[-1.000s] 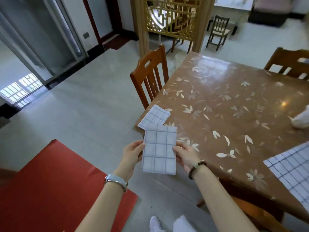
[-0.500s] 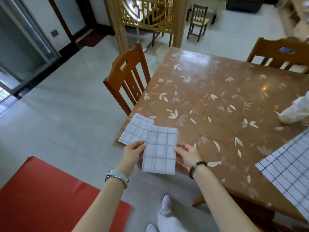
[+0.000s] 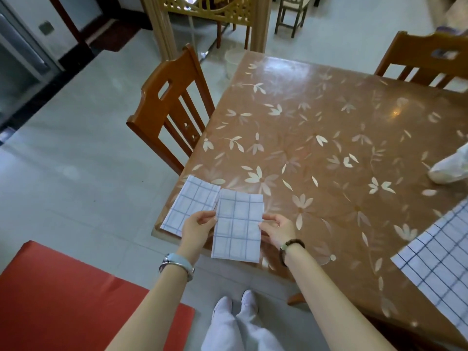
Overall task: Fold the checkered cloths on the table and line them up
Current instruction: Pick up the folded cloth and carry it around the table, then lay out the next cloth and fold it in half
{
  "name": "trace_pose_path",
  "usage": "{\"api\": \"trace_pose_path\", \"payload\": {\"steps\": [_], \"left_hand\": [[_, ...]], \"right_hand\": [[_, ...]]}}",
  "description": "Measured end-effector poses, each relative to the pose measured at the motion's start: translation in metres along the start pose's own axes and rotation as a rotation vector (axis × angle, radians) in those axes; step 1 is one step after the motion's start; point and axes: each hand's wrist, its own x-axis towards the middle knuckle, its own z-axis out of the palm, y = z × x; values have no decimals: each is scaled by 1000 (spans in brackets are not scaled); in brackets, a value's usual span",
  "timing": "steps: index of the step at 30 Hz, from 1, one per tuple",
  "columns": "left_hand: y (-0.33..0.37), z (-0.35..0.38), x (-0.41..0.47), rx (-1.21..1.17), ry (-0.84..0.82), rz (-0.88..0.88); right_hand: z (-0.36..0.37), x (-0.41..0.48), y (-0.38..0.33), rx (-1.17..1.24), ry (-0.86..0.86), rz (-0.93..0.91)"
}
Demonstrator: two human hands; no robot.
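Note:
I hold a folded white cloth with grey checks (image 3: 237, 228) by its two long edges, just above the near left corner of the brown flowered table (image 3: 316, 127). My left hand (image 3: 197, 228) pinches its left edge and my right hand (image 3: 277, 229) pinches its right edge. A second folded checkered cloth (image 3: 191, 203) lies flat on the table corner, right beside the held one on its left. An unfolded white cloth with dark checks (image 3: 442, 259) lies spread at the table's right edge, partly out of view.
A wooden chair (image 3: 172, 110) stands at the table's left side and another (image 3: 428, 62) at the far side. A white crumpled thing (image 3: 450, 168) lies at the right edge of the table. A red cushion (image 3: 63, 300) sits at lower left.
The view has swung right and down. Both hands have carried the folded cloth forward, from out over the floor to the table corner beside the other folded cloth.

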Motion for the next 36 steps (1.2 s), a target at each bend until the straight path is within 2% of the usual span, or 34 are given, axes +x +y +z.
{"api": "trace_pose_path", "payload": {"steps": [23,29,36], "left_hand": [[7,10,44,185,-41,24],[16,12,35,143,-13,1],[45,4,12,22,-85,67]], "right_hand": [[5,30,0,41,91,50],[-1,24,0,68,117,43],[-4,1,-20,196,96,-30]]}}
